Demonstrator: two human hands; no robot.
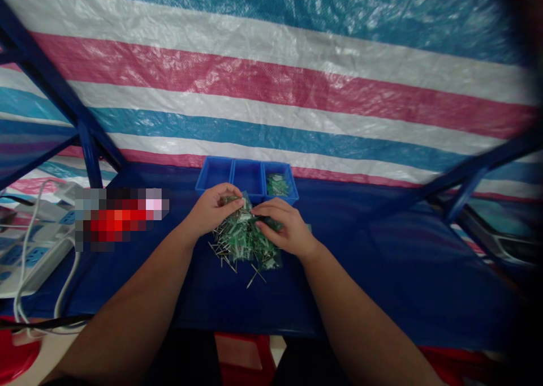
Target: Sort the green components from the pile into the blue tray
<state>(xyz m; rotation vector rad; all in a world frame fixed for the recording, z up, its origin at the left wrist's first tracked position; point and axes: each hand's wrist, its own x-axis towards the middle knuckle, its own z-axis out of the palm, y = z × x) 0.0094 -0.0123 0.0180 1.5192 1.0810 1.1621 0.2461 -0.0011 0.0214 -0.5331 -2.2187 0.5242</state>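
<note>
My left hand (pixel 215 209) pinches a small clear plastic bag (pixel 245 202) with its thumb over the bag's upper part. Close beside it, my right hand (pixel 288 226) has its fingertips drawn together at the bag's right side; what lies between them is too small to make out. Below both hands is a heap of small greenish plastic bags (pixel 241 244) with metal pieces showing through. Loose thin metal pins (pixel 220 249) spill out at the heap's left, and a few lie crossed in front of it.
A blue three-part tray (pixel 215 174) stands behind the hands; its right compartment holds green-wrapped pieces (pixel 276 185). On the left are white power strips (pixel 38 261) with cables and a blurred-out red object (pixel 121 219). Blue frame bars (pixel 87 148) and striped sheeting (pixel 271 74) border the blue table (pixel 373 261).
</note>
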